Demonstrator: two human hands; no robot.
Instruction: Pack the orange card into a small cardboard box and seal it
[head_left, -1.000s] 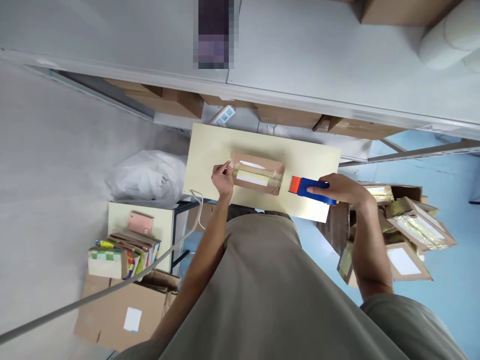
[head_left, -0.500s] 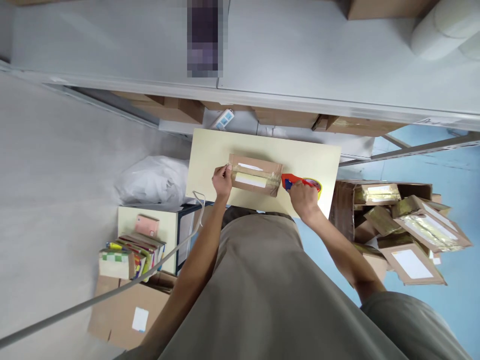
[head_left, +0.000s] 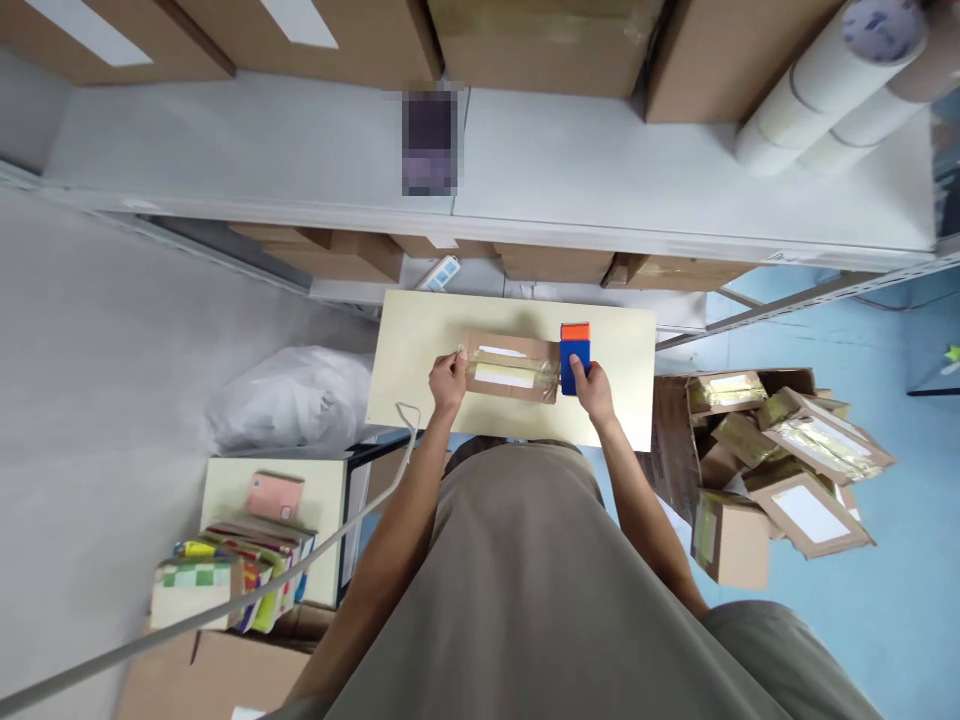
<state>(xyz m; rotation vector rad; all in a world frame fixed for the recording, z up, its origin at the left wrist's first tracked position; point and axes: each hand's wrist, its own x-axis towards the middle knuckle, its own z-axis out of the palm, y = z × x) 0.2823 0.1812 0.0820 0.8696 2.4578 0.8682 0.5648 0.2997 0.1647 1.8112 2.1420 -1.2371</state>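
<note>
Two hands work at one small carton (head_left: 517,366): the left hand (head_left: 448,380) pinches its left end, fingers drawn closed, though whether cardboard or loose tape sits between the fingertips is too small to tell, and the right hand (head_left: 594,388) is wrapped around a blue-and-orange tape dispenser (head_left: 576,360) at the right end. The carton lies flat on the pale worktop (head_left: 416,320), shiny tape along its top, white labels either side. It looks stiff and probably light enough to slide when tape is pulled, so bracing an end seems wise; the taped top may be slippery, and the bare cardboard edges at the short ends should give the surest hold. The dispenser looks rigid and is best held by its flat sides, clear of any cutting edge. Leftward sits a white plastic bag (head_left: 296,400); rightward, taped parcels (head_left: 825,435) are piled; beyond the worktop runs a grey shelf (head_left: 562,170).
</note>
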